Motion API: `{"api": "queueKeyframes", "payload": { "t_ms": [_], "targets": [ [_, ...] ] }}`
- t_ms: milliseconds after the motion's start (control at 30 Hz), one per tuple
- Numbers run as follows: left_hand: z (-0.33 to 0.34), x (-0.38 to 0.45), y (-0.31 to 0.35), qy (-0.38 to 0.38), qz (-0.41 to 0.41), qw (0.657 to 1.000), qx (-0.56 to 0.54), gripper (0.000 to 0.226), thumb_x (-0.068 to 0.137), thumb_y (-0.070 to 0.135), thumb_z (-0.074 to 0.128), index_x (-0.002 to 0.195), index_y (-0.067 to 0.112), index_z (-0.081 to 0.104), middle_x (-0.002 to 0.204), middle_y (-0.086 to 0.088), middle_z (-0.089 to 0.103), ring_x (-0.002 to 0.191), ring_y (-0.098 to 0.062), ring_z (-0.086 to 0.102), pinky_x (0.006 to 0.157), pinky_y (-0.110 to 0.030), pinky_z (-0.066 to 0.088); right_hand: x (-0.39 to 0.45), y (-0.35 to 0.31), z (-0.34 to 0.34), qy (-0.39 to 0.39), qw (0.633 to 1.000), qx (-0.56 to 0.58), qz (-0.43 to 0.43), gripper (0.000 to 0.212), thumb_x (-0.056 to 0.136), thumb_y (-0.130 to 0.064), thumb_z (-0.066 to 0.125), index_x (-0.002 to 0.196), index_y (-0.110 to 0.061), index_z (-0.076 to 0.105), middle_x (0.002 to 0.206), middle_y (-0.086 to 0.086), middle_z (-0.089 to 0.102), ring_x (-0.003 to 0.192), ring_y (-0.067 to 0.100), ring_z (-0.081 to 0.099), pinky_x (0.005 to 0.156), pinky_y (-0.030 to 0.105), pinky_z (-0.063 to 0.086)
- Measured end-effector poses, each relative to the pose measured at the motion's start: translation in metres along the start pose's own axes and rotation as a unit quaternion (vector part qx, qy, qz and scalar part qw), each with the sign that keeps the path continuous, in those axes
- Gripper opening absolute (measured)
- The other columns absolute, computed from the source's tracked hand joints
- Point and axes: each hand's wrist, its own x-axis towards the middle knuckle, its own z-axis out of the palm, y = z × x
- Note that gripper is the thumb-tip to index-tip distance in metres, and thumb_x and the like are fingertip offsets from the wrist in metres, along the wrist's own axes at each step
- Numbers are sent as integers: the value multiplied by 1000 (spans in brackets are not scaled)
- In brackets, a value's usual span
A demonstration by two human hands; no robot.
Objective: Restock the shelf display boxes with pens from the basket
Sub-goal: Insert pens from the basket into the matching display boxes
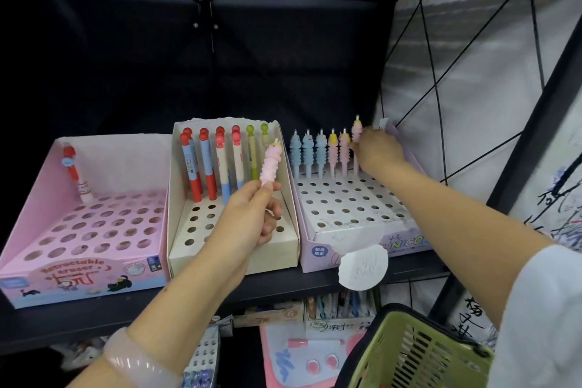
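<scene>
Pink cardboard display box [37, 224] sat far left on the dark shelf [94, 321], its perforated top full of round holes, one red-capped pen [75, 172] standing in the back corner. Next, a cream box [176, 198] held two back rows of smooth red, blue and green pens [204, 164]. Left hand [252, 217] was raised in front of it, fingers curled, pinching a pink ribbed pen [270, 164] upright (soft, rubbery look). Lavender box [318, 249] carried one back row of ribbed blue and pink pens [321, 151]. Right hand [378, 151] reached to that row's right end, arm extended, fingertips gripping another pink ribbed pen [356, 132] standing there. Green slotted plastic basket [419, 353] sat lower right.
</scene>
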Motion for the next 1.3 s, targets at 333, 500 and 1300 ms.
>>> {"api": "queueKeyframes", "payload": {
  "t_ms": [333,500,1300],
  "targets": [
    [0,-7,4,-7,40,999,33,8,98,19,43,101,21,51,59,11,63,46,-4,48,46,-20,39,-38,-4,-24,-54,984,143,-94,38,100,-28,33,94,-2,61,90,14,62,85,21,59,72,31,43],
    [7,-11,7,-19,53,998,30,10,98,18,43,102,23,51,58,10,62,46,-5,45,45,-19,38,-83,-39,-47,-175,832,485,-206,26,96,-35,45,82,-27,65,78,-7,65,62,-5,56,58,16,50],
    [-17,-12,7,-35,154,948,275,27,93,19,50,109,40,48,113,24,53,115,0,49,100,-25,37,-31,-5,-18,86,927,361,-53,19,97,-26,45,100,-8,50,71,6,56,75,29,62,65,36,49]
  ]
}}
